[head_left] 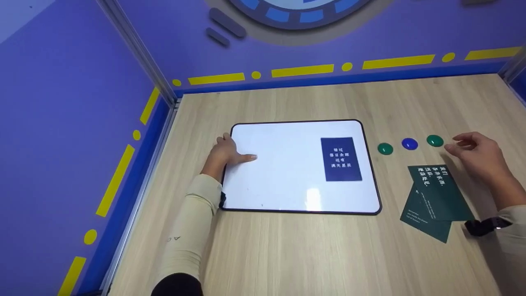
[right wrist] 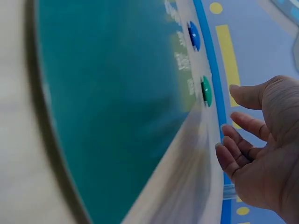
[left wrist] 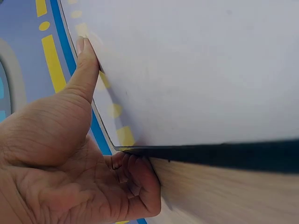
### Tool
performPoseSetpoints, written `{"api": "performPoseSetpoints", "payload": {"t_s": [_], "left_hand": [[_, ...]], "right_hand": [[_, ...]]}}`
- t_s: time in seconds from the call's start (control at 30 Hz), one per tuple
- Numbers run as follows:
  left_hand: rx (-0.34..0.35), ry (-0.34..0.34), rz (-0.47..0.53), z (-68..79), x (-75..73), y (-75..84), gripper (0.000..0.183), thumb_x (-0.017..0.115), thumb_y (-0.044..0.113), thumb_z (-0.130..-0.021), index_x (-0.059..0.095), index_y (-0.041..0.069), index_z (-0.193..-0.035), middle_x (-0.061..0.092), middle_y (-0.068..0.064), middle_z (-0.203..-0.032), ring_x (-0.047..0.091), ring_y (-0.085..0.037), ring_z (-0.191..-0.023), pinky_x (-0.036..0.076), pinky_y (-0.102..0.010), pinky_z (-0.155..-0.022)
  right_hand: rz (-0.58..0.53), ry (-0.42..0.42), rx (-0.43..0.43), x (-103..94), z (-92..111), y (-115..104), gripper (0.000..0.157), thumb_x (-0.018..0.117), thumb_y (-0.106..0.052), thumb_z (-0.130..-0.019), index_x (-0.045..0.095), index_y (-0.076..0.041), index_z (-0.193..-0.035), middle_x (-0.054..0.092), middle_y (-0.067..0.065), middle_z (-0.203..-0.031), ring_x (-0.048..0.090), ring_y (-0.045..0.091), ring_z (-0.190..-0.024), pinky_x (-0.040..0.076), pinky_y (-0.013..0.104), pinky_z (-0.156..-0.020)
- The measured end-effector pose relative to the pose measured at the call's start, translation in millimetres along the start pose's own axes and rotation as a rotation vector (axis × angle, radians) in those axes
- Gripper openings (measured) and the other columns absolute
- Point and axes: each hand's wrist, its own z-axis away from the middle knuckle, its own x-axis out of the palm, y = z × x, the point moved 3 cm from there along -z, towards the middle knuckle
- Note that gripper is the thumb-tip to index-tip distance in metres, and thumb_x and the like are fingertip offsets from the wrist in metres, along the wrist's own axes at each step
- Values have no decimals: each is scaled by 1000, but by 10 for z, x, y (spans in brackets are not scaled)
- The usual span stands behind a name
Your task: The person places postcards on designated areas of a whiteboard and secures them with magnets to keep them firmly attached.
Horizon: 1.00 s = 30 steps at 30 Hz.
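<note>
A white board with a black rim [head_left: 283, 172] lies on the table. My left hand [head_left: 227, 151] holds it by its left edge, thumb flat on the white face. In the left wrist view the other fingers [left wrist: 140, 179] curl beneath the rim. A dark blue card [head_left: 341, 168] with white writing lies on the board's right part. My right hand [head_left: 478, 154] hovers with loosely bent fingers and nothing in them, just right of a green round magnet [head_left: 434, 140]. Below it two dark green cards [head_left: 446, 197] overlap on the table.
Left of that magnet sit a blue round magnet [head_left: 409, 144] and another green one [head_left: 385, 149], in a row beside the board. A purple wall with yellow marks [head_left: 302, 70] stands behind the wooden table [head_left: 279, 250], and another wall [head_left: 61, 135] rises at the left.
</note>
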Motion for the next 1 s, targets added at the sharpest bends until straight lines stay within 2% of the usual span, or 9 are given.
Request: {"api": "performPoseSetpoints", "payload": {"t_s": [0.07, 0.13, 0.2, 0.27, 0.33, 0.37, 0.63, 0.9, 1.0], "left_hand": [[4, 0, -4, -5, -11, -4, 134, 81, 70, -83, 9, -6, -167, 30, -32, -166, 44, -44, -150, 43, -53, -124], [4, 1, -13, -13, -19, -14, 134, 81, 70, -83, 10, -6, -167, 31, -32, -164, 45, -44, -149, 43, -53, -124], [-3, 1, -16, -17, -24, -29, 134, 81, 70, -83, 10, -6, -167, 32, -32, -164, 44, -44, -149, 42, -53, -125], [-11, 2, -11, -20, -27, -41, 135, 82, 70, -82, 10, -5, -167, 32, -32, -164, 44, -44, -150, 42, -53, -125], [-17, 0, -4, -17, -30, -49, 135, 83, 70, -81, 10, -4, -167, 31, -31, -165, 43, -44, -151, 41, -53, -126], [-18, -2, 4, -14, -33, -50, 135, 83, 70, -81, 9, -4, -167, 31, -32, -165, 42, -44, -152, 40, -53, -126], [-3, 6, 4, 10, -66, -43, 134, 83, 69, -82, 10, -6, -167, 31, -32, -164, 43, -45, -151, 41, -54, -126], [10, 11, 0, -16, -32, -5, 133, 83, 70, -82, 12, -5, -167, 32, -31, -164, 46, -44, -148, 43, -54, -124], [6, 5, -7, -18, -16, -9, 134, 82, 70, -82, 11, -5, -167, 31, -32, -165, 45, -44, -149, 43, -54, -124]], "right_hand": [[1, -25, -13, 27, -33, 12, 73, 49, -47, -111, 34, 2, -162, 41, 37, -154, 44, 55, -135, 49, 39, -88], [5, -49, -29, 58, -65, 9, 74, 51, -47, -111, 33, 4, -162, 40, 39, -154, 45, 57, -133, 51, 39, -87], [8, -78, -50, 91, -95, -3, 76, 53, -47, -110, 31, 5, -162, 39, 41, -154, 44, 60, -133, 57, 52, -92], [11, -105, -70, 117, -116, -14, 79, 54, -47, -109, 30, 6, -162, 36, 43, -154, 42, 62, -134, 51, 69, -105], [15, -123, -98, 137, -126, -25, 77, 55, -47, -109, 31, 7, -160, 35, 43, -153, 41, 63, -133, 42, 76, -111], [16, -129, -113, 142, -133, -28, 77, 55, -46, -109, 32, 7, -159, 34, 43, -152, 40, 63, -132, 42, 77, -110], [11, -129, -159, 155, -247, -93, 74, 57, -46, -108, 36, 8, -155, 34, 42, -146, 41, 60, -127, 43, 73, -102], [50, -132, -131, 124, -322, -58, 72, 58, -44, -108, 38, 12, -149, 38, 41, -141, 44, 55, -118, 46, 63, -92], [63, -133, -129, 125, -338, -51, 71, 60, -42, -108, 39, 13, -147, 40, 40, -138, 45, 53, -115, 48, 55, -89]]}}
